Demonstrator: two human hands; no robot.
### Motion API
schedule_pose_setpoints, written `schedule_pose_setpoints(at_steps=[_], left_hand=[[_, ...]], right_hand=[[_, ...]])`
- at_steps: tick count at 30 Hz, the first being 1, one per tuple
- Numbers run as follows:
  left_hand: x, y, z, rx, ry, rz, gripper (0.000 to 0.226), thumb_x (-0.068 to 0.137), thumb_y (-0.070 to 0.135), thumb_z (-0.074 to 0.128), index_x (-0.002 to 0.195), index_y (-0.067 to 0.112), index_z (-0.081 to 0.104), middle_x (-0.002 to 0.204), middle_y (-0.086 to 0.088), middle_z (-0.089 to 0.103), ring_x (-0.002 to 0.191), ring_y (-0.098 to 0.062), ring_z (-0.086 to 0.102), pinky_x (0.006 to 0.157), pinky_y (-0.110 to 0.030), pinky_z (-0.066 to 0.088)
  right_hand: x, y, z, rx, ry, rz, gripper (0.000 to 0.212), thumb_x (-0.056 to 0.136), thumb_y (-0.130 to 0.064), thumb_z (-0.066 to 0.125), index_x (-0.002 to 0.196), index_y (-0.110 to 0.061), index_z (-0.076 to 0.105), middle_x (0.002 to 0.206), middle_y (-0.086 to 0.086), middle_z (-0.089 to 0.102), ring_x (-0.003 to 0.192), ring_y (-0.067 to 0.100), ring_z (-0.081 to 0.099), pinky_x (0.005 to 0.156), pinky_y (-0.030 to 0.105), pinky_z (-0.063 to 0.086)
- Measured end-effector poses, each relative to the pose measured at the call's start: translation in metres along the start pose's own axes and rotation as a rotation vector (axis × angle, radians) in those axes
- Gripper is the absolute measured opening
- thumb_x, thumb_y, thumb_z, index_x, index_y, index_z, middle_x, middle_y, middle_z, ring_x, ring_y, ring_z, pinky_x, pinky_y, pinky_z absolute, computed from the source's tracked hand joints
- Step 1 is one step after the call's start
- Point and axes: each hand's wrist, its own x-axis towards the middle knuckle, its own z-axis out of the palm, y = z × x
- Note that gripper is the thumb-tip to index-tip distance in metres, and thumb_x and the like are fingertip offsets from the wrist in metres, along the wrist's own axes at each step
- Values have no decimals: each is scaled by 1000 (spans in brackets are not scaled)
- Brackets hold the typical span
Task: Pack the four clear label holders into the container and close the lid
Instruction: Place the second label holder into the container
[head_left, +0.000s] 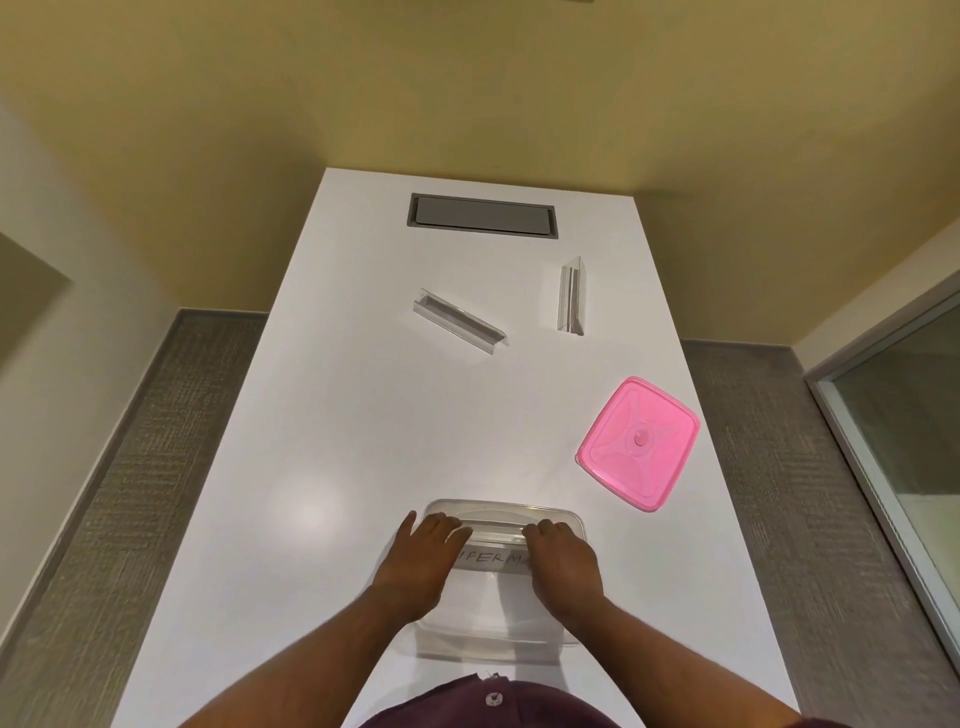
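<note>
My left hand (423, 558) and right hand (563, 564) are covering both ends of the label holder (491, 535) between them, so I cannot tell whether their fingers are closing on it. They are also hiding part of the handwritten label (491, 560); only "PERM" is reading clearly. The container (498, 636) walls beneath my wrists are blurring into the table (311, 467), and I cannot tell how many holders are lying inside. The lower frame edge is cutting off my forearms and shirt (493, 709).
</note>
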Motion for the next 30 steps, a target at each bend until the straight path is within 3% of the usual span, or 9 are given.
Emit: schedule_pose_setpoints(at_steps=[7,10,15,18,20,24,30], left_hand=[[2,0,-2,-5,-27,-5,68,95,19,52,155,21,22,158,0,29,148,-21,25,125,-51,7],[2,-1,-7,-49,1,5,60,97,25,49,153,23,27,155,1,35,146,-20,29,125,-51,7],[9,-5,-28,-161,179,-23,41,98,24,42,139,27,50,136,6,55,128,-17,51,123,-44,21],[18,-14,-43,-362,354,-66,28,94,15,53,116,20,69,109,2,71,98,-21,68,98,-38,48],[24,-21,-51,-535,433,-162,22,92,12,56,106,21,71,98,7,73,84,-14,68,82,-30,52],[43,-38,-63,-712,504,-333,18,90,9,59,96,22,71,91,11,70,71,-10,63,74,-31,53],[86,-80,-83,-825,450,-454,19,89,6,58,97,15,73,87,0,74,76,-19,69,78,-36,56]], right_hand=[[-1,7,0,37,19,-49,39,90,-12,59,127,-21,56,123,1,60,115,27,57,77,40,57],[0,7,-5,89,57,-73,36,93,-27,61,128,-25,56,126,-3,60,120,24,56,80,39,57],[7,12,-27,360,183,-88,26,91,-44,63,114,-34,68,105,-17,73,100,5,66,84,29,52],[17,15,-47,508,216,-122,18,89,-43,66,104,-35,73,84,-23,71,77,-11,61,73,15,45],[26,17,-58,585,244,-109,17,88,-44,68,101,-34,74,76,-26,67,74,-13,61,71,11,45],[56,19,-80,759,262,-32,13,87,-38,73,97,-31,76,76,-17,74,74,0,70,71,20,55],[122,17,-110,1143,174,187,10,88,-14,70,88,-21,77,78,-1,78,77,14,75,79,38,60]])
